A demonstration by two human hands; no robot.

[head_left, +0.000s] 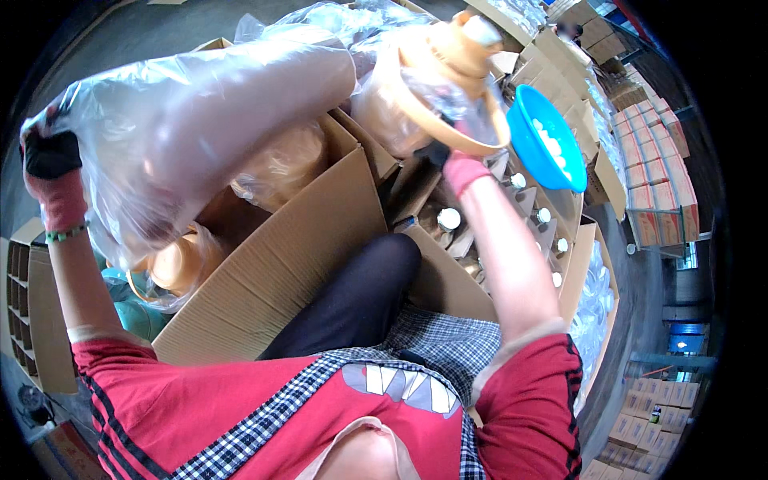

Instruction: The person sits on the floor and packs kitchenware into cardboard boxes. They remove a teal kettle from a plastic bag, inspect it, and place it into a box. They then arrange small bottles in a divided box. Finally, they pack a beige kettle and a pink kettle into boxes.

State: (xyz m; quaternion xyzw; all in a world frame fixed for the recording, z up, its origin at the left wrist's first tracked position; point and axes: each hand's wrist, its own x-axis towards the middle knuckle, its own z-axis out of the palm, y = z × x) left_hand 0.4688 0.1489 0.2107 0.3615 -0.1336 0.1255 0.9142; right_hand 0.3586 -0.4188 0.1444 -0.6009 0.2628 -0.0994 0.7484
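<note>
In a pink-and-black glove, my left hand (52,164) is raised at the far left, closed on the end of a clear plastic bag (112,136). A large, pale, translucent cylinder (240,104) shows inside that bag, stretched over the open cardboard box (288,256). My right hand (452,164), gloved alike, reaches to the loop handle of a peach-orange jug (392,104). That jug is partly wrapped in clear plastic and its top is blurred by motion. The fingers look wrapped round the handle, though they are partly hidden. More bagged orange jugs (180,260) sit in the box.
Right of my knee stands a divided carton holding several white-capped bottles (448,218). A blue basin (524,144) with small white pieces lies beyond it. Another carton holds clear plastic (592,304). Stacked boxes (652,176) stand at the far right, and an empty divided carton (40,304) at left.
</note>
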